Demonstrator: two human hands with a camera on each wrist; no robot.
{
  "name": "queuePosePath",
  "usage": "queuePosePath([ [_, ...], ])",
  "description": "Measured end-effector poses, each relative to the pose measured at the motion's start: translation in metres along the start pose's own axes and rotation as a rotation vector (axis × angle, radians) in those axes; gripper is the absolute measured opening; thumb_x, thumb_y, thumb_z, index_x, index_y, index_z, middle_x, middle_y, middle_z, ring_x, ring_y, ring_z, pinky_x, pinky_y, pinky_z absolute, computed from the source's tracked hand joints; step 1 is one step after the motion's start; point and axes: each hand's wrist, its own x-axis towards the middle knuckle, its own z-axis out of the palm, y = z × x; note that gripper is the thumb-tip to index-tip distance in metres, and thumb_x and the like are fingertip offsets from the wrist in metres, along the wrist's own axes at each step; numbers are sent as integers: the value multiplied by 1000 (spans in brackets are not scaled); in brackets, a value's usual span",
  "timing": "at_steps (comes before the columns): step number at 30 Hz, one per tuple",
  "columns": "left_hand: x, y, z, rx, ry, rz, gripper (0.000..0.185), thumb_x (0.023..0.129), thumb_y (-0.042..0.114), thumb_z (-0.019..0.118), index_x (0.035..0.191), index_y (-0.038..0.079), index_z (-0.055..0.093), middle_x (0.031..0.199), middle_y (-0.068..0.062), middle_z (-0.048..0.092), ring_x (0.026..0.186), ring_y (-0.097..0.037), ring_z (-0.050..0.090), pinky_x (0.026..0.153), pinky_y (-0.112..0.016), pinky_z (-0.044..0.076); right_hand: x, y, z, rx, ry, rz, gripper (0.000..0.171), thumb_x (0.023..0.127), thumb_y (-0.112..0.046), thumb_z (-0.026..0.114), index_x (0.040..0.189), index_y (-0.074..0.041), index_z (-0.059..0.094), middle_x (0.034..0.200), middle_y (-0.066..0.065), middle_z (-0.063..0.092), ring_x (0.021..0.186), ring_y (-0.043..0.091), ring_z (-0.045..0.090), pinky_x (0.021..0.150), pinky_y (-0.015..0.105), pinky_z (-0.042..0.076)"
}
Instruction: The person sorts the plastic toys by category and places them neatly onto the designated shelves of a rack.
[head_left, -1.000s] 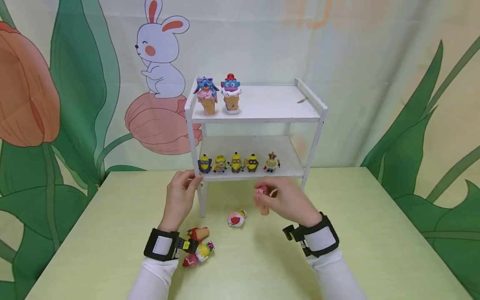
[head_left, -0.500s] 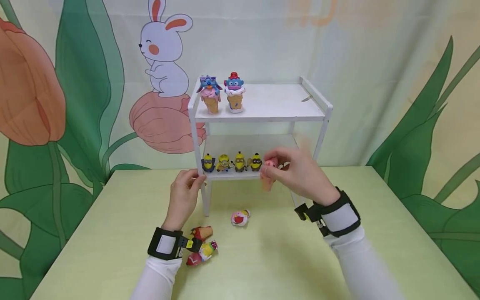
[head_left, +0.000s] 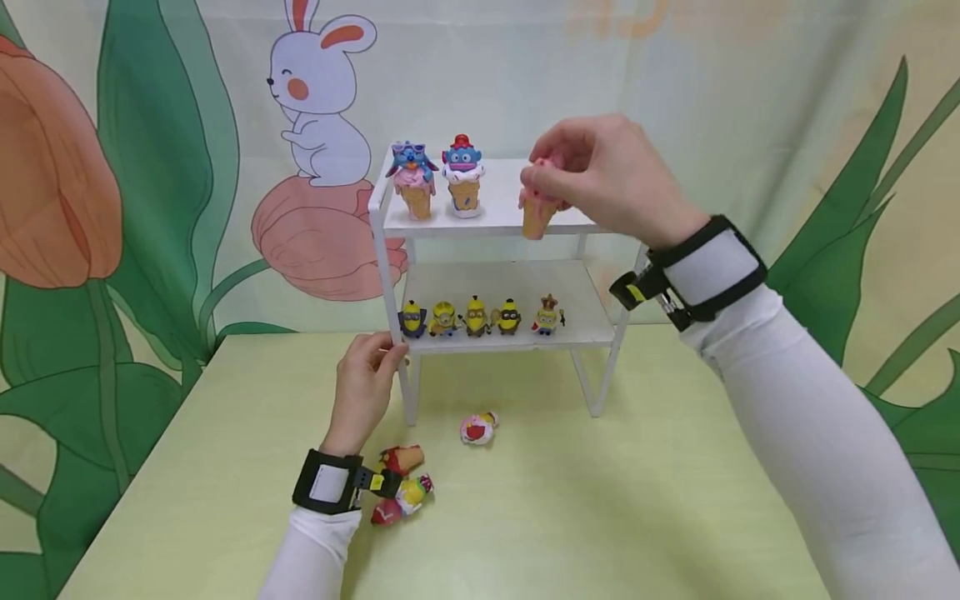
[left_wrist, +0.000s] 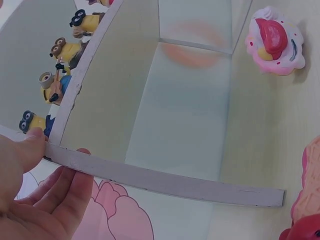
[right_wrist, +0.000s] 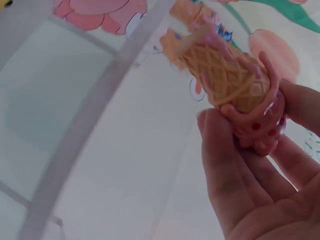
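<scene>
My right hand pinches a pink ice-cream cone figurine by its pink top, at the height of the upper shelf. In the right wrist view the waffle cone points away from the palm, with thumb and fingers round the pink part. My left hand grips the left front post of the white two-tier rack; in the left wrist view the thumb lies on one side of the post and the fingers on the other. Two ice-cream cone figurines, one blue-eared and one red-hatted, stand on the upper shelf.
Several yellow Minion figurines line the lower shelf's front edge. On the table lie a pink-and-white figurine before the rack and a red cone figurine and a yellow-and-pink one near my left wrist.
My right hand has risen with the pink ice-cream cone figurine from below the lower shelf to the upper shelf's height. My left hand stays on the rack's post.
</scene>
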Motion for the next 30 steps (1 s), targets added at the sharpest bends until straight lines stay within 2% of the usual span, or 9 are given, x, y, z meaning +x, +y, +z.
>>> queuePosePath([
  [5, -1, -2, -1, 12, 3, 5, 19, 98, 14, 60, 109, 0, 68, 97, -12, 55, 84, -28, 67, 71, -42, 57, 27, -9, -6, -72, 12, 75, 26, 94, -33, 65, 103, -9, 68, 88, 5, 68, 74, 16, 63, 67, 26, 51],
  [11, -3, -4, -1, 15, -3, -17, 20, 98, 14, 60, 111, 1, 68, 97, -12, 54, 85, -28, 66, 73, -43, 57, 46, -13, 12, -188, 19, 146, 25, 94, -33, 64, 101, -9, 69, 87, 4, 66, 80, 16, 59, 65, 25, 50],
  [19, -2, -3, 0, 0, -11, -26, 19, 98, 14, 59, 110, 1, 68, 98, -12, 54, 85, -29, 66, 74, -43, 57, 52, -13, 27, -254, 62, 157, 24, 95, -30, 65, 102, -8, 73, 83, 4, 66, 86, 15, 54, 67, 25, 42],
  [25, 0, 0, 0, 2, -13, -32, 20, 98, 15, 59, 111, 1, 67, 97, -12, 54, 85, -28, 66, 75, -42, 57, 53, -13, 31, -263, 63, 149, 25, 96, -29, 64, 103, -7, 73, 84, 3, 68, 88, 16, 55, 72, 26, 42],
  [30, 1, 2, 0, 5, -21, -48, 20, 98, 15, 59, 111, 1, 67, 98, -12, 53, 86, -28, 66, 76, -43, 57, 53, -9, 30, -267, 70, 164, 24, 96, -29, 64, 102, -7, 73, 83, 4, 68, 86, 17, 55, 69, 26, 41],
])
